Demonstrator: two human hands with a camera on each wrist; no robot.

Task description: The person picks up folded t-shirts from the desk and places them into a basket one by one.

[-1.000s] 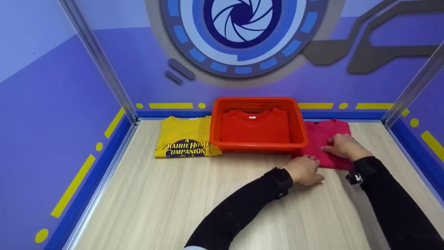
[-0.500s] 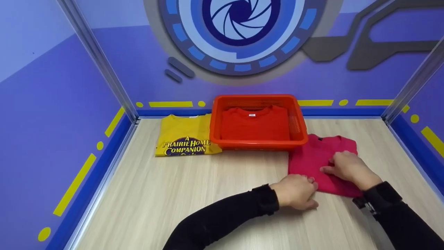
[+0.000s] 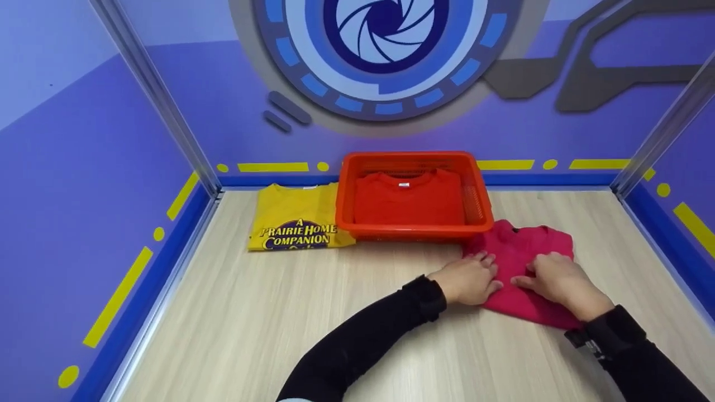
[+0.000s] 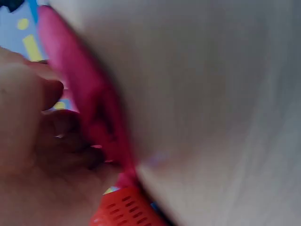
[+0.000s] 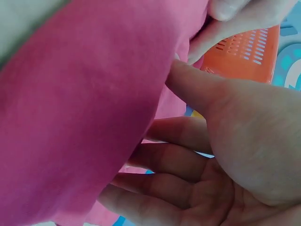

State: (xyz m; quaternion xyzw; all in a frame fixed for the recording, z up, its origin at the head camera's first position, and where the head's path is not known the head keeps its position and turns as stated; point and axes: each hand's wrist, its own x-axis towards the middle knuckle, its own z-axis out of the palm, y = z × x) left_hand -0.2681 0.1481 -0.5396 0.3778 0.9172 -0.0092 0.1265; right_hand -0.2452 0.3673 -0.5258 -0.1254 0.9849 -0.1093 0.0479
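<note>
A folded pink T-shirt (image 3: 519, 279) lies on the table, its upper left corner against the orange basket (image 3: 413, 228). My left hand (image 3: 465, 280) rests at the shirt's left side, its fingertips on the cloth. In the left wrist view the fabric (image 4: 82, 70) is wrinkled beside the left fingers (image 4: 70, 155). Over the middle of the shirt, my right hand (image 3: 561, 279) touches the cloth with thumb and fingers. The right wrist view has its fingers (image 5: 160, 157) nearly straight, their tips partly hidden by a bulge of pink fabric (image 5: 89, 99).
A folded red T-shirt (image 3: 410, 201) is inside the basket. Left of the basket lies a folded yellow T-shirt (image 3: 296, 218) with printed lettering. Purple wall panels (image 3: 184, 111) border the back and sides of the wooden table (image 3: 234, 324).
The pink T-shirt has been drawn toward me from beside the basket, both hands moving with it. Over the last half second my left hand has shifted forward onto its left side.
</note>
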